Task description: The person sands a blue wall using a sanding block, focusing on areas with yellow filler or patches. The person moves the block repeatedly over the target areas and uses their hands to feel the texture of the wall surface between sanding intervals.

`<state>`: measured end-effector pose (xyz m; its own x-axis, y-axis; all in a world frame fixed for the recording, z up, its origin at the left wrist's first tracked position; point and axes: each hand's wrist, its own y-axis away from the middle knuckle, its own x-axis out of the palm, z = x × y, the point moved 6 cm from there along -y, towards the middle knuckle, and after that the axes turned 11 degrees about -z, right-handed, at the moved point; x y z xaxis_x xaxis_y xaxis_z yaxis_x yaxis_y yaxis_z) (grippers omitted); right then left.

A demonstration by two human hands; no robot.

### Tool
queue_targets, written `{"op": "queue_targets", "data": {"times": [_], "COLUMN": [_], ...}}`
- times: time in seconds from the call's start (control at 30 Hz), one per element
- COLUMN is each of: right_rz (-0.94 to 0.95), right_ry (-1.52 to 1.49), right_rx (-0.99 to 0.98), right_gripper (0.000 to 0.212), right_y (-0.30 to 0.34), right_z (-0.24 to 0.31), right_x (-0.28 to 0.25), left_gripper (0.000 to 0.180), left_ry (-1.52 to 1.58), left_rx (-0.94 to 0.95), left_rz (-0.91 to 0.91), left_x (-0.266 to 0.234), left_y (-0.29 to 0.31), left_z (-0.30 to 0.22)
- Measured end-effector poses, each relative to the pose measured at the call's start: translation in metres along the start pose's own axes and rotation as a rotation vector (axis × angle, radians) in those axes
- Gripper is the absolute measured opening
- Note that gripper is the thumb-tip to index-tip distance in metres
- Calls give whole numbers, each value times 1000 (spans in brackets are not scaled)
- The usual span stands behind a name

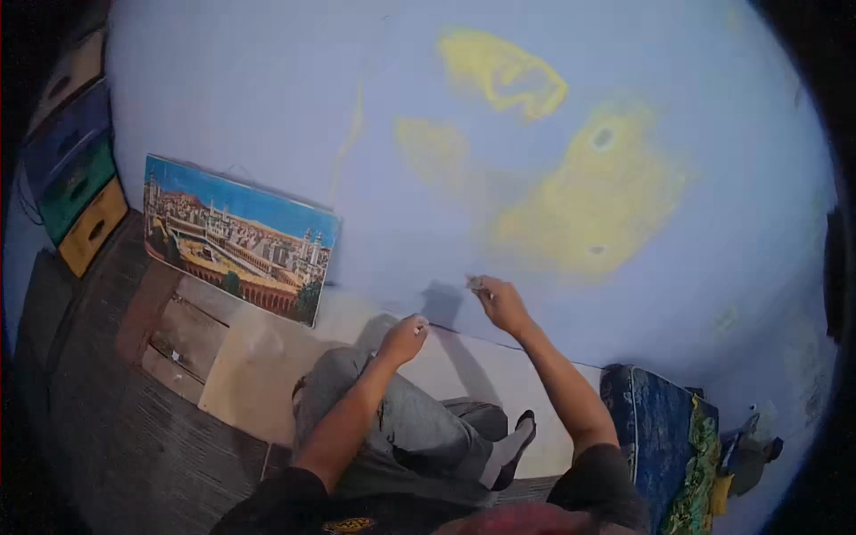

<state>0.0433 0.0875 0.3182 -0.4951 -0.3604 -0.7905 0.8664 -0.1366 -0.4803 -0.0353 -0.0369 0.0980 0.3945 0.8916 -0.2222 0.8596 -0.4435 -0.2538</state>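
I sit cross-legged on the floor, facing a pale blue wall with yellow patches. My right hand is raised to the wall's lower part, fingers pinched on a small grey object that I cannot identify. My left hand is curled shut low by the wall's base, and seems to pinch a thin white thing at the bottom edge; what it holds is unclear. My knees in grey trousers lie right below both hands.
A framed picture of a city leans against the wall at left. Stacked coloured plastic drawers stand at far left. A blue patterned mattress or cushion lies at right. A pale board covers the floor beneath me.
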Motion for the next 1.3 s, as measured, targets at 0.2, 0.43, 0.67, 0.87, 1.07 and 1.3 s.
{"op": "queue_targets", "data": {"times": [0.2,0.43,0.67,0.87,1.07,1.3], "right_rz": [-440,-753,-630,-645,-647,-526], "right_ry": [575,914,869,929,982,1063], "right_rx": [-765,-920,-859,-974,-852,-995], "right_gripper": [33,41,36,39,39,41], "right_y": [-116,-210,-200,-206,-214,-218], "right_z": [57,96,41,78,37,49], "right_x": [-120,-208,-156,-194,-169,-194], "left_gripper": [29,35,36,36,36,37], "left_ry": [-137,-196,-215,-286,-252,-415], "left_rx": [1,42,55,44,-31,52], "left_rz": [337,426,485,500,566,624], "left_x": [32,48,46,47,54,63], "left_y": [6,8,14,16,24,28], "left_z": [5,10,15,14,13,46]}}
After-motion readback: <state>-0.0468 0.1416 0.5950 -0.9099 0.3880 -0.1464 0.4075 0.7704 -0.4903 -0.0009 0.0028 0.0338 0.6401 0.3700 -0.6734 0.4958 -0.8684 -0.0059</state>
